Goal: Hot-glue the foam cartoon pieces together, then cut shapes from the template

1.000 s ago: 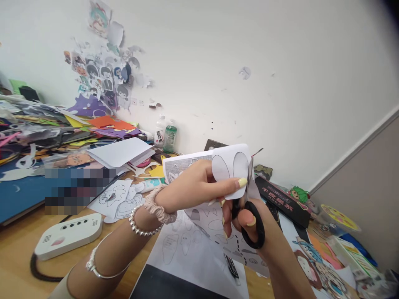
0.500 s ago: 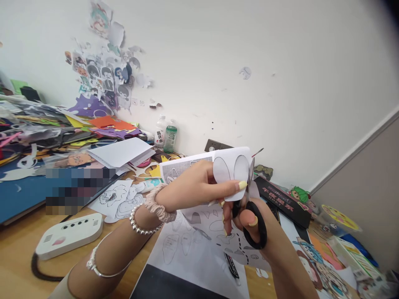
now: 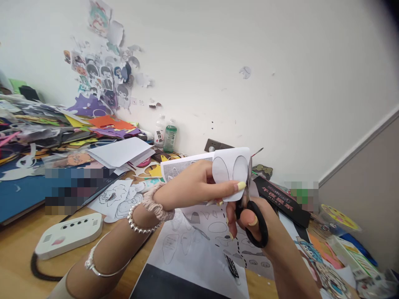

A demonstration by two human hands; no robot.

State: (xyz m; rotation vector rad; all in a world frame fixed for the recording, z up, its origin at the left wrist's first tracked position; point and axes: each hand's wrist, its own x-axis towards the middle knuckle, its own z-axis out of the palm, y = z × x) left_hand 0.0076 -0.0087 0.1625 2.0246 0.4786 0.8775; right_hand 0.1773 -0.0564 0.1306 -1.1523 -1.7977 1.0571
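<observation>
My left hand (image 3: 204, 182) pinches a sheet of white paper (image 3: 238, 155) between thumb and fingers. Two petal-like ovals are outlined on its raised part, and a patterned printed part shows behind the hand. My right hand (image 3: 252, 216) grips a pair of scissors (image 3: 264, 234), with the thumb through one black loop. Its blades point upward at the paper's right edge, close to my left thumb tip. Below both hands hangs a printed sheet (image 3: 216, 226) with outlined shapes and a dashed line. My lower right fingers are partly hidden.
A black craft knife (image 3: 232, 265) lies under the hanging sheet. A white power strip (image 3: 70, 234) is at the left, near a heap of coloured paper scraps (image 3: 115, 122). Two bottles (image 3: 170, 137) stand by the wall. A black box (image 3: 282, 201) and cut-out figures (image 3: 330, 274) lie at the right.
My right hand and the scissor handles have shifted slightly right, and the fingers below have dropped a little. The hanging sheet has swung a little. My left hand keeps nearly the same place.
</observation>
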